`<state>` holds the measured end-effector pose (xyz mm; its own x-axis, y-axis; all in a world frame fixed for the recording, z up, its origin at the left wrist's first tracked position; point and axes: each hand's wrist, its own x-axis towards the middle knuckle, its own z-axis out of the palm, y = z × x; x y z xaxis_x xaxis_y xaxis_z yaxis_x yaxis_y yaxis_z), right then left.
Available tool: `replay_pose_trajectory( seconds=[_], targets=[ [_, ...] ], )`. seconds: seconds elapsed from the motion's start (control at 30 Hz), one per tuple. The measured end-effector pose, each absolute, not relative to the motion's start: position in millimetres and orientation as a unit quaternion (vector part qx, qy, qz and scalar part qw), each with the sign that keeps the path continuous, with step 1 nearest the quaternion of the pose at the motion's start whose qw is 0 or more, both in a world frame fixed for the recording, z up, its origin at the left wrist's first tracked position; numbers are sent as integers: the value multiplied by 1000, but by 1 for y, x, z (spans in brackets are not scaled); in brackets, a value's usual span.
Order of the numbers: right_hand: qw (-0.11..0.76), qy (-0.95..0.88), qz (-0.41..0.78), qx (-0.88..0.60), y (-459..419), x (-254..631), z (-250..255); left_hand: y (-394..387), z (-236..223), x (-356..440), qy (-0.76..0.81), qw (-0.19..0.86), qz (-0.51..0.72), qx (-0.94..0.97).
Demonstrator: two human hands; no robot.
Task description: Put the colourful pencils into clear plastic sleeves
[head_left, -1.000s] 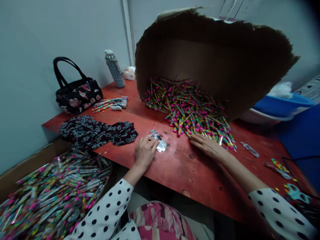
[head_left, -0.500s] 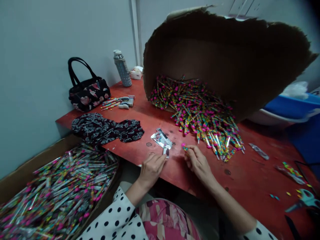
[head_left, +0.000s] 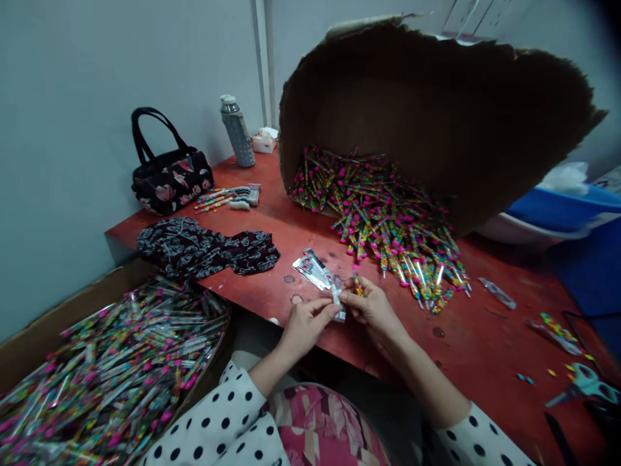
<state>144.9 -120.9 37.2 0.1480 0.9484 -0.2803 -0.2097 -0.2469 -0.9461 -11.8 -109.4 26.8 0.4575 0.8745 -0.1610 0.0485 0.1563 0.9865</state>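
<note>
Between the thumb and fingers of my left hand (head_left: 301, 329) is a small silvery plastic wrapper (head_left: 336, 291). My right hand (head_left: 381, 317) is closed around a thin clear tube of coloured candies (head_left: 358, 285) with a pink top; the tube stands nearly upright. Its thumb and fingertip also meet the wrapper, so both hands touch at it over the red table's front edge. More flat silvery wrappers (head_left: 309, 268) lie on the table just beyond my left hand. Behind my right hand, a big heap of similar candy tubes (head_left: 383, 220) spills from a tipped cardboard box (head_left: 427, 110).
At lower left stands an open carton (head_left: 72, 301) full of wrapped tubes. On the red table (head_left: 466, 362) lie a dark patterned cloth (head_left: 206, 249), a handbag (head_left: 169, 181), a flask (head_left: 237, 133), and scissors (head_left: 582, 385) at right. A blue basin (head_left: 557, 207) is behind.
My hands have come together. The left has moved right with the wrapper, and the right has shifted left with the candy tube, its fingertips now at the wrapper.
</note>
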Motion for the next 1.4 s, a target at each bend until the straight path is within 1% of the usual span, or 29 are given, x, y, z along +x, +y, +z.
replay_pose_trajectory(
  seconds=[0.13,0.23,0.3,0.43,0.5,0.6,0.63,0.67,0.73,0.77,0.93,1.0,1.1,1.17,1.23,1.33,1.4],
  targets=[
    [490,-359,543,-580,-121,145,42,-103,24,0,409,745,291,439],
    [473,-394,511,-600,-122,144,43,-103,24,4,424,764,289,391],
    [467,-435,455,-621,-122,144,43,-103,25,3,437,760,293,380],
    [457,-512,292,-666,-119,148,41,-102,31,-4,466,752,307,350],
    [409,-542,246,-692,-116,155,38,-101,34,-8,477,746,318,339],
    [270,-601,177,-732,-110,169,35,-99,37,-12,484,738,340,325],
    [236,-613,148,-740,-110,173,35,-99,37,-12,483,738,347,317],
    [222,-618,122,-745,-110,176,35,-98,37,-12,480,742,353,308],
    [243,-620,106,-738,-116,179,37,-97,37,-9,469,754,362,285],
    [265,-621,124,-727,-122,179,37,-96,36,-8,460,762,366,272],
    [365,-564,349,-654,-163,158,42,-95,33,-2,405,809,383,186],
    [390,-551,364,-641,-176,146,43,-95,34,1,393,819,386,161],
    [422,-552,343,-632,-186,131,44,-97,36,6,386,825,389,136],
    [442,-535,354,-627,-186,127,44,-99,38,9,382,826,395,125],
    [479,-482,372,-632,-182,128,44,-102,39,11,376,825,400,135],
    [540,-377,420,-625,-169,136,46,-109,40,13,385,811,381,221],
    [547,-340,484,-593,-158,143,49,-116,41,14,385,805,343,293]
  ],
)
